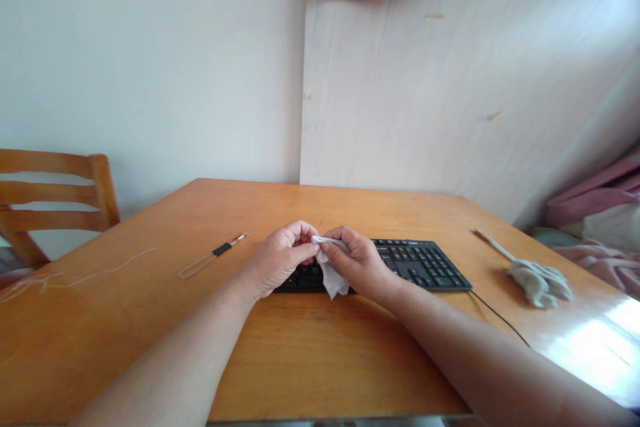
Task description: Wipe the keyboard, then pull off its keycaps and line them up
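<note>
My left hand (290, 247) and right hand (361, 261) both pinch the cloth (334, 279) over the keyboard (425, 265); if my fingers loosen, its folded top could slip and unroll.

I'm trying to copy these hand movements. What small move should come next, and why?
Probably the right hand should gather up the loose end of the white cloth. It and the left hand both pinch the cloth's narrow, folded-looking upper part, while the lower end hangs free over the black keyboard, where it might get in the way.
</note>
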### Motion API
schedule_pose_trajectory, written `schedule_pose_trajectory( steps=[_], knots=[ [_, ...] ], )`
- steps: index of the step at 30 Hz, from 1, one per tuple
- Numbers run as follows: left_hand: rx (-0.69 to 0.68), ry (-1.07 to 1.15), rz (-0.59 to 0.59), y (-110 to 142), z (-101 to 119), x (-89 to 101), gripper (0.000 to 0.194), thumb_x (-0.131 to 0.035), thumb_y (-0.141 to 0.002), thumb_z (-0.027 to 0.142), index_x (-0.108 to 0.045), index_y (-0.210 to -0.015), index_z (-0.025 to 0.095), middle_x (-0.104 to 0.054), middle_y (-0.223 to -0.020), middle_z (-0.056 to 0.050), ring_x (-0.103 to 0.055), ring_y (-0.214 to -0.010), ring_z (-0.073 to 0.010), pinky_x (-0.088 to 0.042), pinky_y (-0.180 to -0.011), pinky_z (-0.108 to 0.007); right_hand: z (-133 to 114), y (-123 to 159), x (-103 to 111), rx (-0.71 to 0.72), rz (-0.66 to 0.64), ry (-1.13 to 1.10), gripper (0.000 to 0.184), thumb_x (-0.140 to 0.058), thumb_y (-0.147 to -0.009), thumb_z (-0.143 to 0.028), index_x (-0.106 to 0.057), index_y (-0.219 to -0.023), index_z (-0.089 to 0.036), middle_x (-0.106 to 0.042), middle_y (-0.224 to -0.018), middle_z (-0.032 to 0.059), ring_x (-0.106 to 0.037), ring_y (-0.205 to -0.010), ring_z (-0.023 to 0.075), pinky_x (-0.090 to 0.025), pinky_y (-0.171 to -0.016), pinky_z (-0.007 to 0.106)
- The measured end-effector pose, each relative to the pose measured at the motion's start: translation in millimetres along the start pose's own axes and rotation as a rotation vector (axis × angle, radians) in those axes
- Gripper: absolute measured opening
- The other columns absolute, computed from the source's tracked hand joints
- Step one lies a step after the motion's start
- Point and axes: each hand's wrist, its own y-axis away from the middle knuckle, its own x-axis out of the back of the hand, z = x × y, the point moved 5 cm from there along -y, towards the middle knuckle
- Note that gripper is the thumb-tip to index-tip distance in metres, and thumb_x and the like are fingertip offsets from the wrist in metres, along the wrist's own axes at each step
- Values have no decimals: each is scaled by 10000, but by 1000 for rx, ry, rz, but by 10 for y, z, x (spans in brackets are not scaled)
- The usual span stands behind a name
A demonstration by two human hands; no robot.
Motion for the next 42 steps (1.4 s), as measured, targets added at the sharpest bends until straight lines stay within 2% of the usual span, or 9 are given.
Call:
schedule_pose_trajectory(
  steps=[7,10,13,18,23,29,38,42],
  knots=[
    [-9,-7,57,0,67,5,153,-647,-810,265,-559,-878,159,-563,-720,19,-498,-639,-101,-415,-620,-234,-100,2,2,42,-34,36,352,-573,-877,-498,-609,-1015,-176,-604,-743,5,-529,-612,110,-431,-524,215],
    [-6,7,95,-2,81,16,164,-660,-797,265,-558,-875,162,-556,-728,25,-497,-643,-96,-407,-615,-224,-184,8,0,94,-53,109,400,-660,-819,-484,-607,-1075,-182,-643,-853,32,-580,-734,142,-479,-637,252],
    [1,33,92,-4,63,13,171,-662,-792,263,-558,-883,162,-562,-748,20,-506,-655,-98,-412,-621,-226,-201,8,8,130,-14,206,427,-716,-777,-447,-606,-1102,-193,-664,-948,51,-599,-834,170,-490,-739,288],
    [-4,23,77,-1,46,11,185,-662,-805,290,-562,-890,161,-559,-747,17,-495,-641,-97,-422,-617,-234,-141,-6,19,129,18,263,269,-595,-874,-415,-639,-1014,-190,-647,-815,22,-569,-725,140,-454,-656,253],
    [-7,47,25,19,62,15,183,-644,-815,243,-567,-960,162,-597,-855,-10,-518,-718,-105,-436,-661,-233,-120,-22,26,28,-18,130,290,-563,-888,-431,-623,-979,-162,-578,-713,-8,-488,-612,107,-392,-547,216],
    [-5,37,37,40,81,48,168,-631,-806,206,-587,-962,164,-612,-881,-18,-537,-782,-122,-434,-704,-242,-83,-18,-13,-105,-89,-45,333,-573,-873,-479,-594,-954,-157,-555,-681,-20,-450,-546,91,-339,-476,205],
    [-20,-13,45,54,102,44,177,-657,-810,317,-613,-876,158,-586,-780,9,-504,-695,-107,-410,-681,-240,-90,6,-62,-146,-121,-100,357,-578,-868,-492,-593,-972,-150,-569,-701,-14,-450,-554,86,-340,-486,200],
    [-15,-29,77,47,74,67,184,-653,-809,335,-605,-856,164,-572,-749,17,-502,-673,-109,-407,-663,-241,-129,0,-60,-64,-86,-6,372,-627,-839,-475,-589,-1027,-157,-613,-792,10,-520,-672,120,-413,-586,228]
  ],
)
